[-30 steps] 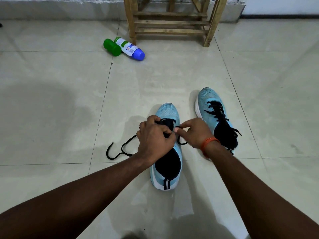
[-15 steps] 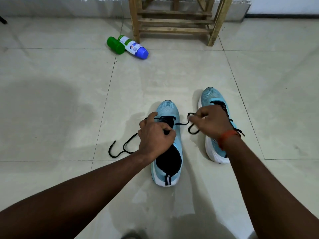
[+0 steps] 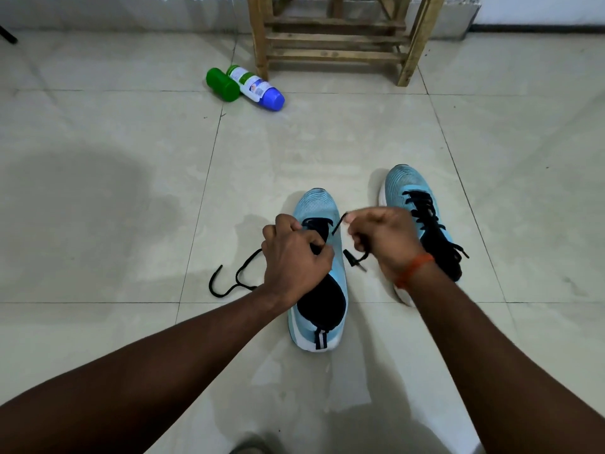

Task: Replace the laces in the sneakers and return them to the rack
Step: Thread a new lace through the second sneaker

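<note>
Pale blue knit covers the near sneaker (image 3: 316, 206), which stands on the tiled floor (image 3: 98, 132) straight in front of me, toe pointing away. My left hand (image 3: 294, 257) is curled over its black tongue, fingers gripping the upper at the eyelets. My right hand (image 3: 383, 237), with an orange band (image 3: 414, 268) on the wrist, is closed, pinching the black lace (image 3: 229, 285) just right of the shoe; one end dangles beneath that hand, and the other trails in loops on the floor to the left. Just beside, partly behind my right hand, stands the second sneaker (image 3: 409, 188), already laced in black. Farther off is the wooden rack (image 3: 334, 39) by the wall, with a green bottle (image 3: 222, 84) and a blue-capped white bottle (image 3: 258, 88) lying touching near its left leg.
</note>
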